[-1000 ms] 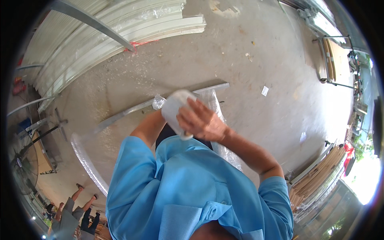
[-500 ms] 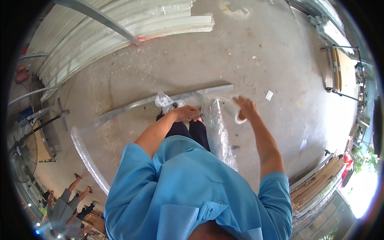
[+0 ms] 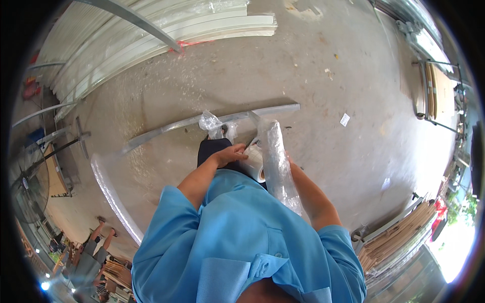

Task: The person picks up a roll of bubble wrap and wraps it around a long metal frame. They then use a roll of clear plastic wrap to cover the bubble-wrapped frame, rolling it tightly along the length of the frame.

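A roll of clear stretch film [image 3: 255,164] lies left of a film-wrapped long piece [image 3: 279,161], close in front of my legs. My left hand [image 3: 231,154] is closed at the far end of the roll, its fingertips on it. My right hand [image 3: 290,160] is on the right side of the wrapped piece, its fingers mostly hidden behind it. A metal bar [image 3: 172,127] runs across the floor past the far end of the wrapped piece. Bunched clear film [image 3: 211,121] sits by my feet.
Another film-wrapped length [image 3: 113,194] lies at the left. Long white profiles [image 3: 202,30] are stacked at the far left. Flat boards [image 3: 396,235] lean at the lower right, and a rack with brown panels [image 3: 438,91] stands at the far right. A fan [image 3: 28,187] and people are at the left.
The film roll has passed from the right of the wrapped piece to its left. My right hand has come in toward the piece, and my left hand now meets the roll.
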`<state>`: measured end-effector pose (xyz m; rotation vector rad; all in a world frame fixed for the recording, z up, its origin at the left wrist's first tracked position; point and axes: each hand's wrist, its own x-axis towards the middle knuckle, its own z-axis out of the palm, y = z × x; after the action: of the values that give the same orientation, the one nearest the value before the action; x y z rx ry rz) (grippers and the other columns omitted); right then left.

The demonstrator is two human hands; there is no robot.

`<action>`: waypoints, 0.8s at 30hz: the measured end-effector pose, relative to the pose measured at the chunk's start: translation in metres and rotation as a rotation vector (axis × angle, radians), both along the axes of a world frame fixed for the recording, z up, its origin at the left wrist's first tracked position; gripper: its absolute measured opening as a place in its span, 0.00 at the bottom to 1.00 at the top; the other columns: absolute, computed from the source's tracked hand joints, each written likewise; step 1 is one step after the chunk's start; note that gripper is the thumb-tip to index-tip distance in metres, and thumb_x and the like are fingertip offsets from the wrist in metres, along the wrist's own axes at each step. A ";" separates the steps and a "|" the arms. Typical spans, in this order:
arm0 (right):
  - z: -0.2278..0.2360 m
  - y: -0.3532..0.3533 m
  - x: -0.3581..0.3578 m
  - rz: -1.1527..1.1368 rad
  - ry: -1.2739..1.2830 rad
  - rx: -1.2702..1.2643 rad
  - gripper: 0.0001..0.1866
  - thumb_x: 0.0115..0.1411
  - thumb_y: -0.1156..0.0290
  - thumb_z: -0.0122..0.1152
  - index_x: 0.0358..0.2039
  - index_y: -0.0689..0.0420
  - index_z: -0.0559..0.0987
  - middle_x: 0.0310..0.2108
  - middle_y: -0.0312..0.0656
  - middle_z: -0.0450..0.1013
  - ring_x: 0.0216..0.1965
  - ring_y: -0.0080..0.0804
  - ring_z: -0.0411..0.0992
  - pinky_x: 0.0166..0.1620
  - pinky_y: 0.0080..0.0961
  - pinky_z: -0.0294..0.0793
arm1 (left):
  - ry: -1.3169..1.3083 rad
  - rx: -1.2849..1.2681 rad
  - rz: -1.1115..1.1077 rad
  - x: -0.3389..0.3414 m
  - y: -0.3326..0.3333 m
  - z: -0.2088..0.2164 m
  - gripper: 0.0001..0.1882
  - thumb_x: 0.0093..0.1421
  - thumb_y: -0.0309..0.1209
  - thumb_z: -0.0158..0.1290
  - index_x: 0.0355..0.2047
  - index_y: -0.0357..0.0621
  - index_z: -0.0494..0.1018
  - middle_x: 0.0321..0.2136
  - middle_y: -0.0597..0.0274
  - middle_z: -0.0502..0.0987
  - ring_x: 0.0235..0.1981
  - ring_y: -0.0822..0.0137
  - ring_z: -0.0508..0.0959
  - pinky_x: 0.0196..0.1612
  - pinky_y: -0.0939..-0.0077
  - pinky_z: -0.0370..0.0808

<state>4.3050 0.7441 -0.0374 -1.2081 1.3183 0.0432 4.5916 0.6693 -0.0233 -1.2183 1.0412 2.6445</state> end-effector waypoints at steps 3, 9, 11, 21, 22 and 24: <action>-0.003 0.007 0.001 -0.034 -0.045 0.058 0.30 0.53 0.71 0.63 0.59 0.49 0.73 0.51 0.44 0.76 0.47 0.38 0.76 0.48 0.35 0.77 | 0.096 0.300 0.199 -0.007 0.022 -0.002 0.33 0.60 0.39 0.61 0.62 0.42 0.64 0.52 0.59 0.74 0.48 0.65 0.75 0.53 0.69 0.71; 0.002 0.014 -0.028 -0.066 -0.029 0.066 0.32 0.51 0.71 0.67 0.59 0.48 0.73 0.51 0.45 0.76 0.45 0.36 0.77 0.47 0.33 0.77 | -0.152 0.482 0.456 0.037 0.023 0.020 0.21 0.65 0.44 0.52 0.50 0.40 0.74 0.42 0.55 0.79 0.40 0.61 0.80 0.47 0.64 0.77; 0.022 -0.008 -0.046 -0.005 0.055 -0.048 0.32 0.51 0.70 0.68 0.59 0.48 0.73 0.51 0.45 0.76 0.45 0.35 0.77 0.46 0.33 0.77 | -0.136 0.396 0.534 0.071 0.011 0.040 0.20 0.67 0.44 0.49 0.50 0.41 0.74 0.43 0.57 0.79 0.41 0.62 0.80 0.48 0.62 0.77; 0.279 -0.209 0.030 0.226 0.117 -1.116 0.50 0.40 0.74 0.74 0.66 0.41 0.64 0.67 0.37 0.59 0.61 0.47 0.64 0.61 0.44 0.69 | -0.073 0.118 0.986 0.089 -0.170 0.133 0.15 0.68 0.44 0.48 0.35 0.47 0.76 0.27 0.64 0.79 0.26 0.67 0.80 0.29 0.67 0.80; 0.287 -0.223 0.051 0.392 0.269 -1.230 0.46 0.42 0.74 0.71 0.64 0.39 0.66 0.67 0.36 0.58 0.63 0.46 0.61 0.63 0.45 0.67 | -0.030 0.093 0.904 0.079 -0.188 0.140 0.15 0.67 0.44 0.49 0.38 0.47 0.76 0.31 0.63 0.80 0.30 0.67 0.80 0.34 0.68 0.80; 0.292 -0.247 0.082 0.626 0.382 -1.483 0.40 0.45 0.74 0.67 0.61 0.35 0.69 0.65 0.35 0.59 0.63 0.44 0.61 0.62 0.45 0.68 | 0.044 0.056 0.793 0.055 -0.216 0.152 0.16 0.67 0.43 0.51 0.43 0.44 0.75 0.38 0.60 0.80 0.37 0.66 0.80 0.43 0.68 0.79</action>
<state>4.3873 0.4969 0.2549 -2.9610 1.1543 -0.3289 4.6468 0.4530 0.1286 -1.8699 0.5351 3.2171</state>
